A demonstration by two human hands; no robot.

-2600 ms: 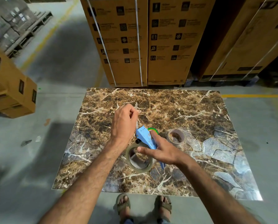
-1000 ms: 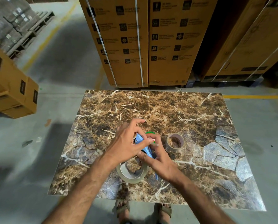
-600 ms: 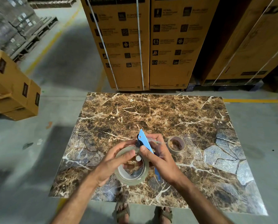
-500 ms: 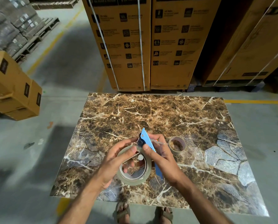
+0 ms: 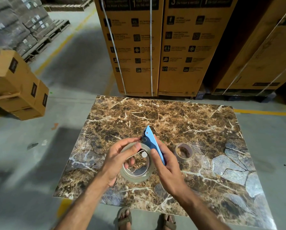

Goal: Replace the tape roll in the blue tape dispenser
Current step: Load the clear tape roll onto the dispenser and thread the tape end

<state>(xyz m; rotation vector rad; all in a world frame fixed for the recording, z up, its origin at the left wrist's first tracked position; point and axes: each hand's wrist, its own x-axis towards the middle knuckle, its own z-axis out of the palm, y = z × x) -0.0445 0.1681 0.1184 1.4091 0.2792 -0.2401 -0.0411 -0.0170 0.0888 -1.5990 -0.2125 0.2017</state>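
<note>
The blue tape dispenser (image 5: 153, 144) is held above the marble table (image 5: 180, 123), its nose pointing away from me. My right hand (image 5: 165, 165) grips its blue body from the right. A wide clear tape roll (image 5: 135, 175) sits on the dispenser's left side, and my left hand (image 5: 120, 156) holds it, thumb on the rim and fingers reaching through the core. A small, nearly used-up tape roll (image 5: 184, 152) lies flat on the table just right of my hands. A bit of green shows behind my right hand.
Tall strapped cardboard boxes (image 5: 155, 47) stand right behind the table's far edge. Smaller cartons (image 5: 17, 87) are stacked on the floor to the left. My sandalled feet (image 5: 125, 219) show below the near edge.
My left hand came back from pulling tape forward and took hold of the big roll. Both hands raised the dispenser and roll off the table and tilted the nose up.
</note>
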